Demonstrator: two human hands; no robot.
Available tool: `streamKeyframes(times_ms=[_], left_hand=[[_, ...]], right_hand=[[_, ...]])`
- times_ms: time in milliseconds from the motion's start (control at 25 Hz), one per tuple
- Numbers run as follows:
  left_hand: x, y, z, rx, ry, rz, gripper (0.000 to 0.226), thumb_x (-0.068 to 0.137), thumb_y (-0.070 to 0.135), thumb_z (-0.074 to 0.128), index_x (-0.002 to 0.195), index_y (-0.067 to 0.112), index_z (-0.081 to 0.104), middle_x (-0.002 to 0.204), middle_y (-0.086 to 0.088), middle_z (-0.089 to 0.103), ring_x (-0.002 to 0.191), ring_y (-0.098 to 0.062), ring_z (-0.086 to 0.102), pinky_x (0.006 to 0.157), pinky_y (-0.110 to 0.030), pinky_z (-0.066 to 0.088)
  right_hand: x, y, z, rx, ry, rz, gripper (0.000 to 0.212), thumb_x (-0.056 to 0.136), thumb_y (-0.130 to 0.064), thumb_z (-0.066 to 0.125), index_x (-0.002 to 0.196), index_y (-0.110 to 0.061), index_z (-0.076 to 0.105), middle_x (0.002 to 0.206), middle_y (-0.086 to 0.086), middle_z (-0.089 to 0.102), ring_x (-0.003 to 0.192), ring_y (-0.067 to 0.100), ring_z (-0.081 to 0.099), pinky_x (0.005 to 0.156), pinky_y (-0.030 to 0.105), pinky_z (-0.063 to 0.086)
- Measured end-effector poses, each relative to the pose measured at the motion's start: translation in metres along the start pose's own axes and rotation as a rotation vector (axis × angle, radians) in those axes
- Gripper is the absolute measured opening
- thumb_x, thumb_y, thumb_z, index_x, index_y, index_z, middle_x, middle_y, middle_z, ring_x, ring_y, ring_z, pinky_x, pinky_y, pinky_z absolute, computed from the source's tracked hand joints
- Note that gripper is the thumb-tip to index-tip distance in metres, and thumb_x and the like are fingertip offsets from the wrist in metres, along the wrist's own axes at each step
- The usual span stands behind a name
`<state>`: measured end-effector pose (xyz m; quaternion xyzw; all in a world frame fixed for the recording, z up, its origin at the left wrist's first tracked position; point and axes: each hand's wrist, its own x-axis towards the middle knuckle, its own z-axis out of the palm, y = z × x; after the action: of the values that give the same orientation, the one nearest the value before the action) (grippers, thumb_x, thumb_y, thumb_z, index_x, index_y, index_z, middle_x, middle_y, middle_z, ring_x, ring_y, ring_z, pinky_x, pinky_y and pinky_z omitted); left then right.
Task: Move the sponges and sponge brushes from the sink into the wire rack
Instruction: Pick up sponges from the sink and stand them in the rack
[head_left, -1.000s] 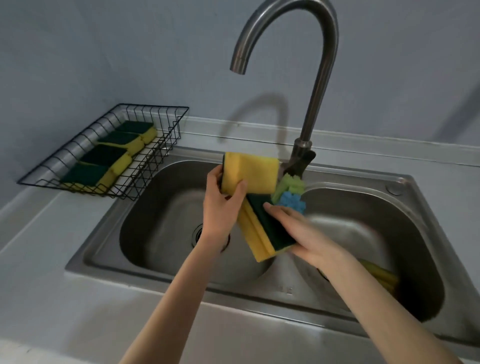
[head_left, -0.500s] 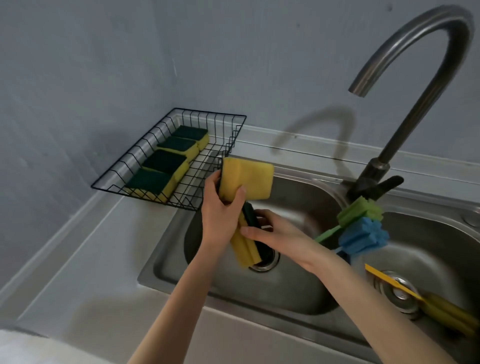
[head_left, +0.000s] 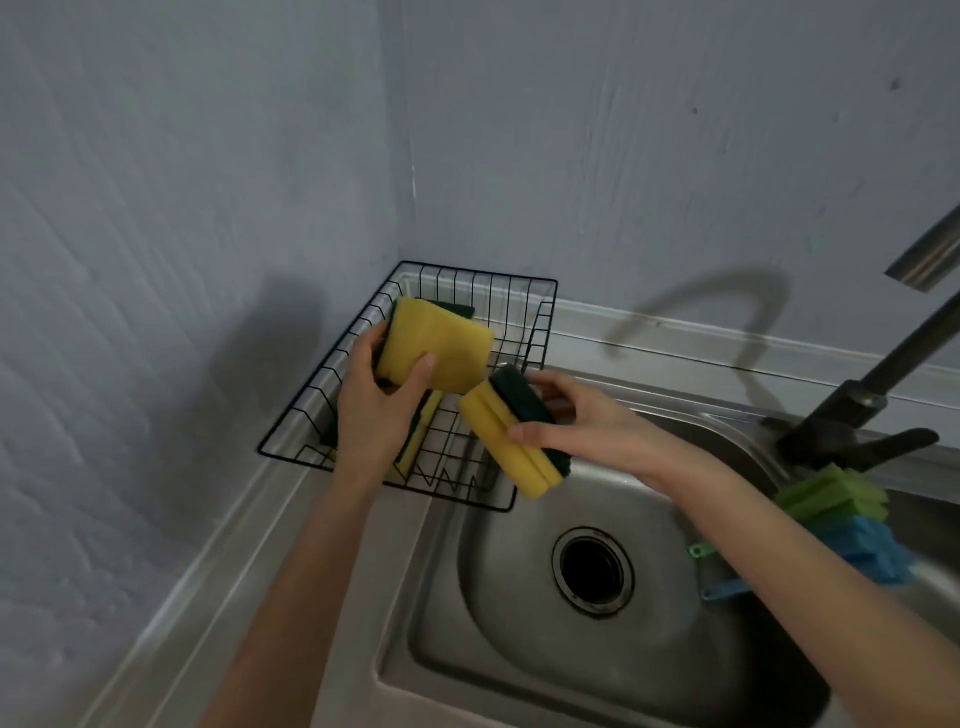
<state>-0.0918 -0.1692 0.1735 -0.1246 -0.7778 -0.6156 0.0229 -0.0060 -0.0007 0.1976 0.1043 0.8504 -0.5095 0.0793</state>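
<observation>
Two hands (head_left: 379, 410) (head_left: 582, 423) hold sponges (head_left: 441, 348) (head_left: 511, 441) over the wire rack (head_left: 540, 312).

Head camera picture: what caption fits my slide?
Two hands carry yellow sponges to the wire rack.

Yellow sponges with dark green tops in hands: two (head_left: 441, 351) (head_left: 511, 441)
Sponge brushes: two, one green (head_left: 831, 493), one blue (head_left: 865, 551)
Black wire racks: one (head_left: 524, 306)
Hands: two (head_left: 374, 415) (head_left: 587, 426)

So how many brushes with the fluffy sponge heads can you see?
2. The green sponge brush and the blue sponge brush lie together at the sink's right edge, just past the right forearm. More may be hidden out of view.
</observation>
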Motion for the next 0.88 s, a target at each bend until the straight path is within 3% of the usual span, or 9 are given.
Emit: streamKeyframes(times_ms=[160,280,440,560,680,880], left_hand=[[0.024,-0.017,-0.019,0.014,0.000,-0.069,0.055,0.082,0.022,0.058,0.132,0.022,0.034,0.136,-0.007,0.042,0.119,-0.023,0.045,0.096,-0.040,0.044],[0.041,-0.027,-0.028,0.059,-0.005,-0.077,0.055,0.082,0.016,0.058,0.132,0.021,0.034,0.136,-0.008,0.041,0.118,-0.020,0.044,0.091,-0.035,0.042],[0.064,-0.039,-0.035,0.100,-0.064,-0.098,0.055,0.082,0.013,0.057,0.131,0.022,0.034,0.135,-0.009,0.041,0.115,-0.023,0.045,0.095,-0.046,0.045],[0.078,-0.041,-0.034,0.114,-0.090,-0.055,0.054,0.082,0.008,0.057,0.129,0.022,0.035,0.135,-0.006,0.036,0.110,-0.014,0.039,0.089,-0.035,0.041],[0.091,-0.047,-0.030,0.135,-0.103,-0.020,0.053,0.081,0.004,0.056,0.127,0.023,0.038,0.128,-0.002,0.035,0.107,-0.011,0.037,0.084,-0.028,0.037],[0.103,-0.059,-0.022,0.153,-0.141,0.015,0.057,0.079,0.000,0.055,0.106,0.046,0.035,0.118,0.008,0.029,0.093,-0.002,0.040,0.072,-0.006,0.029]], right_hand=[[0.044,-0.019,-0.008,-0.100,0.048,-0.011,0.068,0.078,-0.031,0.067,0.136,-0.021,0.033,0.128,0.002,0.049,0.110,0.017,0.051,0.095,0.030,0.045],[0.088,-0.032,-0.016,-0.139,0.067,0.001,0.065,0.079,-0.029,0.066,0.136,-0.017,0.035,0.135,0.006,0.049,0.107,0.017,0.052,0.090,0.028,0.044],[0.146,-0.043,-0.020,-0.317,0.123,-0.027,0.067,0.080,-0.029,0.065,0.137,-0.014,0.033,0.139,0.009,0.047,0.118,0.023,0.050,0.087,0.025,0.039],[0.185,-0.044,-0.017,-0.481,0.143,-0.087,0.068,0.079,-0.025,0.066,0.137,-0.011,0.032,0.136,0.012,0.049,0.121,0.027,0.049,0.088,0.026,0.041],[0.224,-0.037,-0.016,-0.611,0.098,-0.102,0.071,0.077,-0.024,0.068,0.137,-0.012,0.032,0.135,0.014,0.049,0.121,0.030,0.048,0.098,0.036,0.044],[0.271,-0.021,-0.010,-0.703,0.086,-0.105,0.073,0.077,-0.029,0.068,0.138,-0.011,0.032,0.137,0.015,0.047,0.123,0.031,0.045,0.103,0.043,0.042]])
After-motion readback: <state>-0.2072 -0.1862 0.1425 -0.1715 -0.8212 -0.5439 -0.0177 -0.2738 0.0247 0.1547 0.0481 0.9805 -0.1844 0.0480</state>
